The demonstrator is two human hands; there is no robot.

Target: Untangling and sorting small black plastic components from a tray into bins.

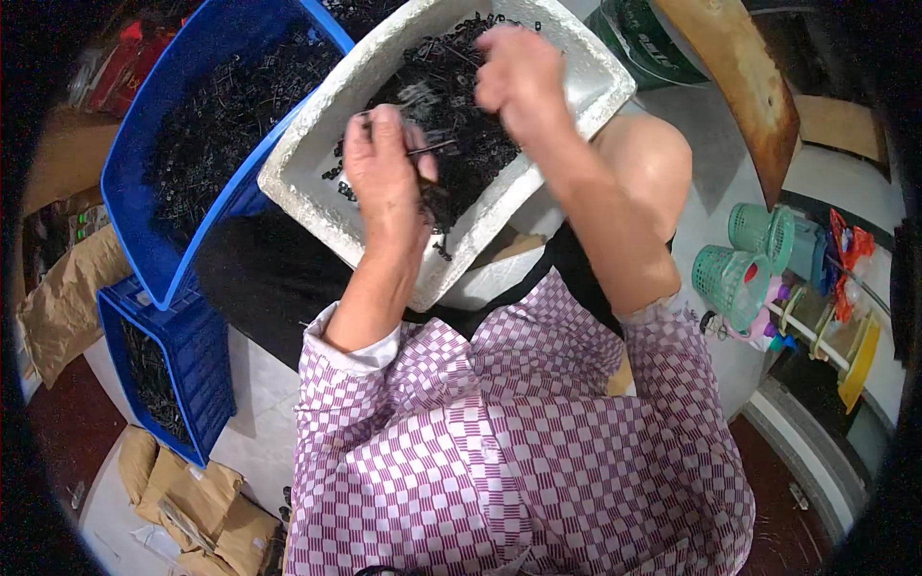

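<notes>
A white foam box (312, 130) rests tilted across my lap, with a heap of small black parts (480, 154) inside. Over the near left of the heap, my left hand (384, 178) is closed around a few of these black parts; a thin dark pin-like piece sticks out past its fingers. My right hand (523, 82) hovers above the far side of the heap, its fingers curled together and blurred. What its fingertips hold, if anything, cannot be made out. A blurred patch of black pieces shows between the two hands.
To the left stands a large blue bin (130, 182) of black parts, with a smaller blue crate (206, 370) nearer me. Brown paper packages (226, 518) lie at lower left. Green baskets (730, 283) sit at right, below a curved brown board (744, 77) and a dark green bucket (639, 43).
</notes>
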